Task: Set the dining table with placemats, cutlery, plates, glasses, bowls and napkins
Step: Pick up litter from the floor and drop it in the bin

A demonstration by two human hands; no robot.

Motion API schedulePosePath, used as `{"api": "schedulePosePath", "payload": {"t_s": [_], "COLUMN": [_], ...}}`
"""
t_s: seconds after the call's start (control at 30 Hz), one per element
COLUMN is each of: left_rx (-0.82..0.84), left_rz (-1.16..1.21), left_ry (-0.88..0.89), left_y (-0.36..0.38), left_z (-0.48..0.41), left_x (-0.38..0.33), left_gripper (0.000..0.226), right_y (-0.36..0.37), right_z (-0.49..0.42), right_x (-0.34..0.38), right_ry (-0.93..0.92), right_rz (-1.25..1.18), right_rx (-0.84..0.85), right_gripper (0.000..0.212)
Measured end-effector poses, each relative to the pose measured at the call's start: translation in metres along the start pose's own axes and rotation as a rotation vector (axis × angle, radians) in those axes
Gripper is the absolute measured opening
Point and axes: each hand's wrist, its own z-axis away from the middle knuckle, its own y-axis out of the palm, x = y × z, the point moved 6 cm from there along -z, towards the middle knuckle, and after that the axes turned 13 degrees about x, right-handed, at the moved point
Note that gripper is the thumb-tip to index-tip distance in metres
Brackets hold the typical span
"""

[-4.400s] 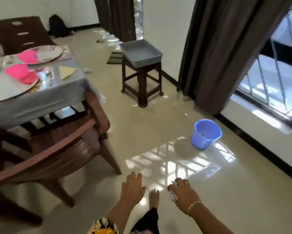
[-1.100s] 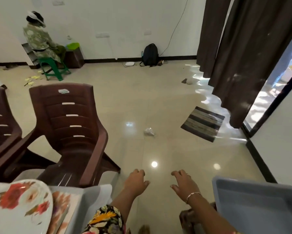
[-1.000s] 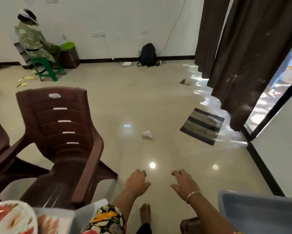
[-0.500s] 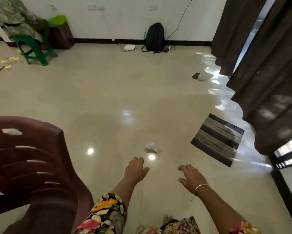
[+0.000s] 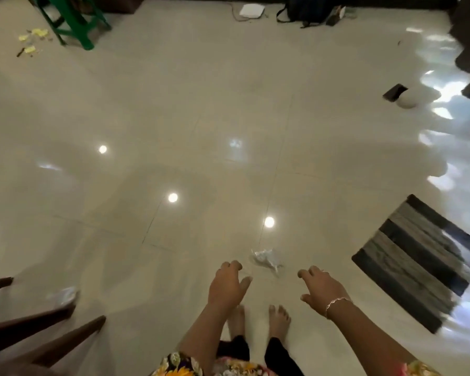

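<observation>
I walked off from the table — plates, grey tub and blue bucket all dropped out of view. My head tipped down toward the floor (image 5: 174, 104), so the brown chair (image 5: 35, 332) shrank to a few legs at lower left. Of the green stool (image 5: 71, 25) only the legs were left at the top edge. The crumpled wrapper (image 5: 266, 258), well ahead before, ended up just past my left hand (image 5: 228, 287) and right hand (image 5: 320, 290) — between the two. Both bare feet (image 5: 278, 318) came into view below them. The striped mat (image 5: 423, 261) slid out to the right edge.
</observation>
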Motion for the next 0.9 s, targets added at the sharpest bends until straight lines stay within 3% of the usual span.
{"api": "schedulePosePath", "payload": {"t_s": [0.17, 0.37, 0.5, 0.63, 0.77, 0.9], "left_rx": [-0.010, 0.036, 0.076, 0.084, 0.054, 0.007], "left_rz": [0.078, 0.070, 0.062, 0.108, 0.179, 0.255], "left_ry": [-0.058, -0.131, -0.141, -0.159, -0.203, -0.251], "left_y": [0.009, 0.060, 0.098, 0.122, 0.120, 0.091], "left_z": [-0.126, -0.273, -0.340, -0.375, -0.369, -0.332], "left_x": [0.031, 0.107, 0.151, 0.184, 0.204, 0.208], "left_gripper": [0.037, 0.035, 0.037, 0.037, 0.035, 0.037], "right_y": [0.001, 0.060, 0.110, 0.146, 0.151, 0.117], "right_z": [-0.146, -0.336, -0.424, -0.479, -0.494, -0.454], "right_x": [-0.012, -0.019, -0.021, -0.022, -0.022, -0.003], "right_ry": [-0.038, -0.039, -0.017, 0.025, 0.048, 0.030], "right_rz": [0.064, 0.126, 0.185, 0.200, 0.068, 0.040], "right_rx": [0.048, 0.080, 0.091, 0.128, 0.153, 0.185], "right_gripper": [0.052, 0.047, 0.066, 0.087, 0.068, 0.069]}}
